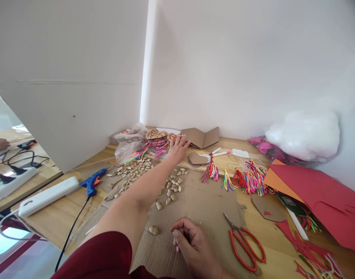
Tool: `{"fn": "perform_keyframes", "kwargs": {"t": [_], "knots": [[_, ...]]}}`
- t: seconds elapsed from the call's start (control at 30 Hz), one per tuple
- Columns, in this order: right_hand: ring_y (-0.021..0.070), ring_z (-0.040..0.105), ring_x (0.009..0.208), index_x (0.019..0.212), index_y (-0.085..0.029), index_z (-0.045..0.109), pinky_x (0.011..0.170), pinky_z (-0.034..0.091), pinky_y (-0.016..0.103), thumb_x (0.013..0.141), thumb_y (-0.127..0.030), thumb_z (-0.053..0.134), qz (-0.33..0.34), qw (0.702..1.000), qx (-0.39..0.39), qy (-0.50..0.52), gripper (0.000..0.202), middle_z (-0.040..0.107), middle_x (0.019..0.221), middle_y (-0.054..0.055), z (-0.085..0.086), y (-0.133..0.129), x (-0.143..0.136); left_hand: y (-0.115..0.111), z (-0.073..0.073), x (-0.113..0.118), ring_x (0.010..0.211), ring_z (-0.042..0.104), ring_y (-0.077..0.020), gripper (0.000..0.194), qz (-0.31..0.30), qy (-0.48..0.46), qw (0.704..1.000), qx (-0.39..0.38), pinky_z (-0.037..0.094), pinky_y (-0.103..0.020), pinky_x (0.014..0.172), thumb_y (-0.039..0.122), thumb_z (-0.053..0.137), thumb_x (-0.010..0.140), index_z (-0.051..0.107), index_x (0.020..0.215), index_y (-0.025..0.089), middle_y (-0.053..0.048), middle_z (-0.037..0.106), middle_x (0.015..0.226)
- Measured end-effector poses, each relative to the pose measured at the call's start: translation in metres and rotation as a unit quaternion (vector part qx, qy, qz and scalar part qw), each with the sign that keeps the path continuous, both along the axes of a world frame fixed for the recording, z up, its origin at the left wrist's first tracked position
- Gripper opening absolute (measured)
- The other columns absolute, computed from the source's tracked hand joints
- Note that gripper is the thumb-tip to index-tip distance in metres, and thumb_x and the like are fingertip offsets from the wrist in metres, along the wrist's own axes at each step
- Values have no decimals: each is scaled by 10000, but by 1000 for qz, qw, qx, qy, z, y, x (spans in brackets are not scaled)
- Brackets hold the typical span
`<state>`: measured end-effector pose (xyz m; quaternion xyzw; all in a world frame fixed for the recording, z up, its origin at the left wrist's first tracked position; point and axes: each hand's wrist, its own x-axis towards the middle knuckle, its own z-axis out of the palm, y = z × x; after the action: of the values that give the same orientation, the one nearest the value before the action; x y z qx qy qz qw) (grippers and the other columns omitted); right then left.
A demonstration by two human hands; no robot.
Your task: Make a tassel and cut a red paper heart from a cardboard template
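A person's left hand stretches far across a wooden bench, fingers spread open and resting on a stack of woven shell coasters with coloured tassels near the back wall. The right hand lies close by on a sheet of corrugated cardboard, loosely curled; whether it grips anything cannot be told. Peanut shells lie scattered beneath the arm, red-handled scissors lie just right of the near hand, and a blue glue gun sits to the left.
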<state>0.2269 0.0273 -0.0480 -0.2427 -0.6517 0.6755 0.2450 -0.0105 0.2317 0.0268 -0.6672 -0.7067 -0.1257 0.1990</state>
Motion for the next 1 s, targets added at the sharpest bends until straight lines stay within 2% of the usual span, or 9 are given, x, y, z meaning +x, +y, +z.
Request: {"fn": "perform_keyframes", "kwargs": {"t": [0.27,0.6,1.0], "knots": [[132,513,633,972,-147,628,607,402,264,941,-445,563,9,1000,-22,0,306,568,715,6,-3,1,-1,18,-7,0,1560,140,-340,546,40,-21,999,-20,96,-645,1226,134,405,941,569,1445,266,-80,228,1693],[135,532,640,959,-137,647,607,402,262,931,-348,561,-6,1000,-7,-6,229,582,706,9,2,-1,-1,18,4,-7,1550,169,-343,476,51,-42,997,-47,108,-631,1223,245,427,968,606,1407,289,-65,263,1683],[128,523,621,923,-142,644,586,382,253,916,-303,564,-14,1000,-7,-4,180,578,683,2,4,-2,-1,21,2,2,1541,164,-371,492,54,-32,998,-32,133,-657,1197,171,381,951,627,1374,225,-123,270,1673]]}}
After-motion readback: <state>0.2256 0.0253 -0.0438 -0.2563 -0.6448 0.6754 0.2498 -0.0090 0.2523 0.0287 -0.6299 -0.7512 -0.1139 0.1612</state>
